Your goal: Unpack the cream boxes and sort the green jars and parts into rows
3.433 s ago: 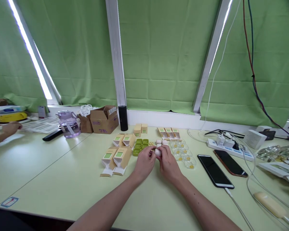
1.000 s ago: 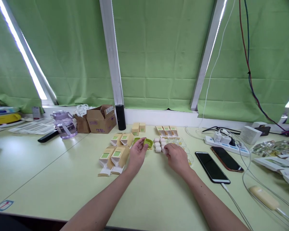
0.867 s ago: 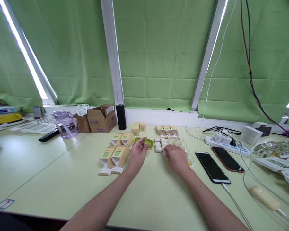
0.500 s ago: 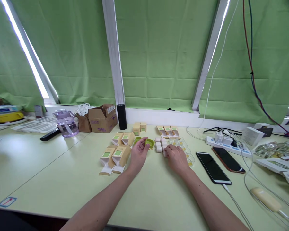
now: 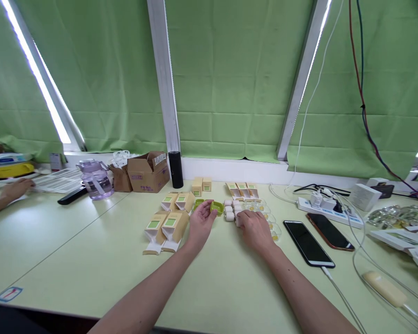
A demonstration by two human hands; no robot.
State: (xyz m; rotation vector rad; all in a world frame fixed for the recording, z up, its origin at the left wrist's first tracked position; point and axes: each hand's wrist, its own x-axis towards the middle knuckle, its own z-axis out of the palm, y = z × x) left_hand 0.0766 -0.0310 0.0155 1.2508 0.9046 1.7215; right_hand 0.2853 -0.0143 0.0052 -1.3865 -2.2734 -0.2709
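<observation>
My left hand point(image 5: 202, 221) holds a small green tray point(image 5: 216, 208) between thumb and fingers, just left of several whitish-pink rolls point(image 5: 229, 213). The fingers of my right hand point(image 5: 252, 226) are closed on one such roll point(image 5: 238, 222) at the near side of the group. Clear plastic cups point(image 5: 272, 226) with yellow bits lie right of that hand, partly covered by it. To the left stand several open beige boxes point(image 5: 174, 223) with green labels. Behind my left fingers another green piece point(image 5: 198, 202) shows.
Beige cartons point(image 5: 243, 190) stand at the back, near a black cylinder point(image 5: 176, 170) and cardboard box point(image 5: 148, 171). Two phones point(image 5: 309, 242), a power strip point(image 5: 329, 212) and cables lie right. At left are a purple bottle point(image 5: 95, 179) and another person's hand point(image 5: 18, 188).
Another person's hand and forearm have come into view at the far left, over the white sheets. My own two hands have hardly moved.
</observation>
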